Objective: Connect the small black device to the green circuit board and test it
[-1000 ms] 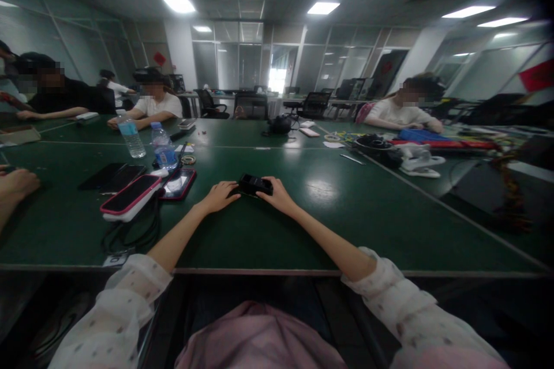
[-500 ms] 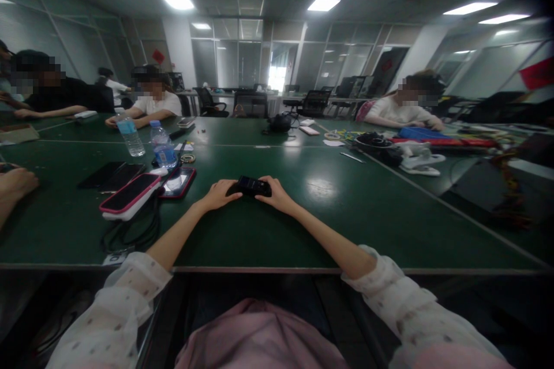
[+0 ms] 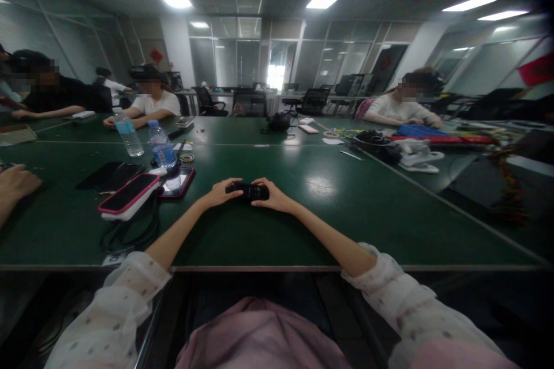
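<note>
Grip by curled fingers of left hand [image 3: 220,193] and right hand [image 3: 274,196] on opposite ends of black handheld device [image 3: 248,191], on or just above green tabletop [image 3: 268,236]; possible drop or tilt from one slipping thumb.

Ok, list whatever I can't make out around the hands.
All in the head view:
Black device: ends partly covered by the left hand and right hand; markings too small to read.
White item: mostly hidden under the pink-edged phone.
Co-worker's hand: the left edge cuts in, so any held thing is unclear.
Blue-capped bottle: label print blurred.
</note>
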`<state>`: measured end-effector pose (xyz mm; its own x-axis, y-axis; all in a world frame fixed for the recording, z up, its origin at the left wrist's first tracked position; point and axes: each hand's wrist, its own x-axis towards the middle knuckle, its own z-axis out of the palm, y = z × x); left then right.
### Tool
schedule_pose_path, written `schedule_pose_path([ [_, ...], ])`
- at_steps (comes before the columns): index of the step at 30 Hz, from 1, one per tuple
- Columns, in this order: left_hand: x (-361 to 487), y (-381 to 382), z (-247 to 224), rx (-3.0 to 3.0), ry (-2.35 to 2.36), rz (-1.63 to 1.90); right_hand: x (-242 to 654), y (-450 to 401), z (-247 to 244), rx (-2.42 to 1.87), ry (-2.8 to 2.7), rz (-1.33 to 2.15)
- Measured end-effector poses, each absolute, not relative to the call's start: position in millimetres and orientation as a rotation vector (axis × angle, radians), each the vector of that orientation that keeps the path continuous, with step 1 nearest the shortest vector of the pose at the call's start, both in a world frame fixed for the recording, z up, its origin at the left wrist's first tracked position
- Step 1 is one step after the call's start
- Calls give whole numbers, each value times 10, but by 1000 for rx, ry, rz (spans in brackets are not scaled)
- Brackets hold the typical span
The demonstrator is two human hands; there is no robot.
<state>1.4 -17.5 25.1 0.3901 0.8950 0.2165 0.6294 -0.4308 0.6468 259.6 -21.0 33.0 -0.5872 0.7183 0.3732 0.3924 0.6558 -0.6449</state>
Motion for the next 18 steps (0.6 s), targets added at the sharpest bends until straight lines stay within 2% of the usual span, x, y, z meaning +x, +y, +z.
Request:
schedule_pose_path([
  [6,4,-163,251,2168,1306,748,2599,-181,374,-852,-2160,914],
  [18,8,-161,252,2060,1222,802,2614,-183,392,-842,-2090,1023],
])
